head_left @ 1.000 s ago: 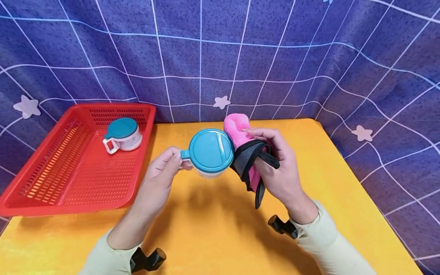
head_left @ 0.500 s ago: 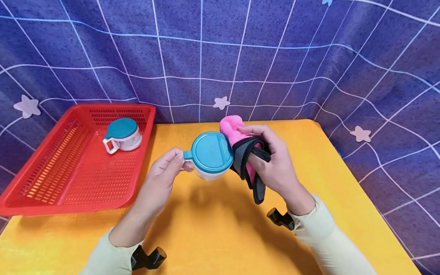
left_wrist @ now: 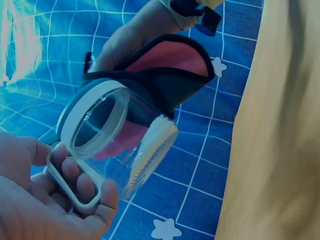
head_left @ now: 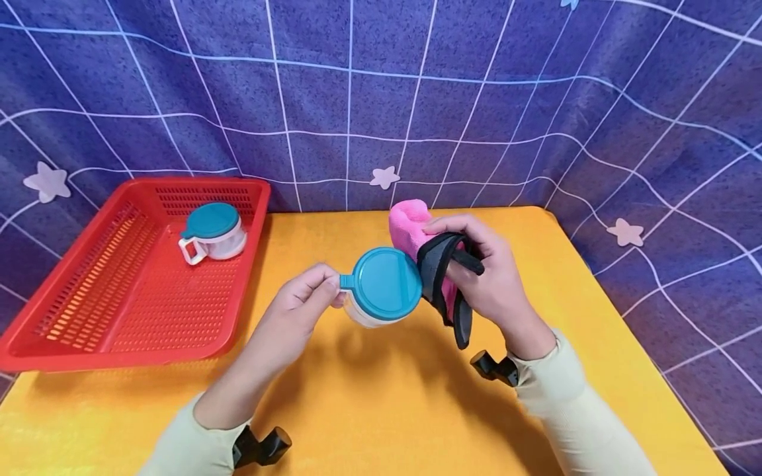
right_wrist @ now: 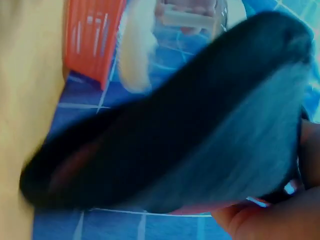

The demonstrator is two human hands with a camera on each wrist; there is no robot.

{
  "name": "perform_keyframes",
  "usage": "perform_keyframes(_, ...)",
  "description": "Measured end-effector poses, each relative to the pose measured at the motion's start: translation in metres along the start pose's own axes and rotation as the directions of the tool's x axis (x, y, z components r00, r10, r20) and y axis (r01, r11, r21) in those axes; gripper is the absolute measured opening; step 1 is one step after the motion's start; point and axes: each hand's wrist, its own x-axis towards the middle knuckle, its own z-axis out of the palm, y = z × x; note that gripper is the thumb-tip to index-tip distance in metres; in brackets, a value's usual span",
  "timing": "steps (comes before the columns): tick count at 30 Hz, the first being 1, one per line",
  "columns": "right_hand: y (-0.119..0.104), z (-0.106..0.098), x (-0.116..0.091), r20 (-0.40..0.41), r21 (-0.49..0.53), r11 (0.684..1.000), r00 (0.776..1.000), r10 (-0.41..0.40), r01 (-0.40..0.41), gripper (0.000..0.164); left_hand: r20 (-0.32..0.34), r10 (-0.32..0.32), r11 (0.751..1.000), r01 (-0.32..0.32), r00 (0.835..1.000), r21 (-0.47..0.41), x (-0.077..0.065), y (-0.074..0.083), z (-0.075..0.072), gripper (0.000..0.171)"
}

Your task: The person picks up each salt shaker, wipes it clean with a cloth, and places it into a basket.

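My left hand [head_left: 306, 297] grips the white handle of a clear seasoning jar [head_left: 387, 284] with a teal lid, held above the table. In the left wrist view, several fingers pass through the handle [left_wrist: 75, 180], and the jar's clear body [left_wrist: 135, 135] is tilted. My right hand [head_left: 488, 274] holds a folded cleaning cloth [head_left: 411, 225], pink on one face and dark grey on the other, with black edging. The cloth touches the jar's right side. The cloth's dark side [right_wrist: 200, 135] fills most of the right wrist view, blurred, and hides most of the jar.
To the left, a red plastic basket [head_left: 172, 330] stands on the yellow table [head_left: 381, 423]. Inside it, near the back right, sits a second teal-lidded jar [head_left: 217, 231] with a white handle. A blue gridded curtain [head_left: 333, 99] hangs behind and along the right side.
The held jar has shifted right and toward me with my left hand. The cloth in my right hand moved slightly left, then back right, staying against the jar. The basket has not moved.
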Motion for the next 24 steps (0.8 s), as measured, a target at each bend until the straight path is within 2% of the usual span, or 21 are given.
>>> perform_keyframes(2, -0.007, 0.001, 0.002, 0.055, -0.068, 0.994, 0.995, -0.080, 0.083, 0.031, 0.010, 0.005, 1.000, -0.005, 1.000, 0.011, 0.000, 0.001, 0.001, 0.020)
perform_keyframes(4, -0.015, 0.005, 0.003, 0.126, -0.170, 0.967, 0.977, -0.171, 0.191, 0.034, 0.011, 0.009, 1.000, -0.009, 1.000, 0.018, 0.000, 0.001, 0.002, 0.020)
perform_keyframes(6, -0.023, 0.011, 0.003, 0.196, -0.277, 0.917, 0.951, -0.240, 0.288, 0.035, 0.010, 0.011, 1.000, -0.011, 1.000, 0.017, 0.001, 0.002, 0.003, 0.020)
perform_keyframes(8, -0.028, 0.016, 0.003, 0.255, -0.378, 0.850, 0.924, -0.286, 0.367, 0.038, 0.011, 0.010, 1.000, -0.010, 1.000, 0.010, 0.001, 0.001, 0.004, 0.020)
perform_keyframes(12, -0.035, 0.026, 0.002, 0.347, -0.465, 0.746, 0.873, -0.343, 0.478, 0.037, 0.017, 0.000, 1.000, 0.000, 1.000, -0.010, 0.002, -0.002, 0.007, 0.021)
perform_keyframes(15, -0.038, 0.033, 0.000, 0.396, -0.474, 0.696, 0.836, -0.380, 0.540, 0.034, 0.011, -0.001, 1.000, 0.001, 1.000, -0.008, 0.002, -0.004, 0.009, 0.021)
perform_keyframes(18, -0.043, 0.039, -0.005, 0.424, -0.487, 0.658, 0.814, -0.397, 0.574, 0.028, 0.002, 0.002, 1.000, -0.002, 1.000, -0.011, 0.002, -0.007, 0.010, 0.022)
perform_keyframes(21, -0.048, 0.042, -0.013, 0.438, -0.510, 0.629, 0.806, -0.398, 0.587, 0.020, -0.016, -0.004, 1.000, 0.004, 1.000, -0.029, 0.002, -0.009, 0.012, 0.026)
perform_keyframes(24, -0.049, 0.042, -0.022, 0.438, -0.541, 0.610, 0.813, -0.383, 0.579, 0.016, -0.049, -0.027, 0.998, 0.024, 0.998, -0.057, 0.003, -0.010, 0.012, 0.028)
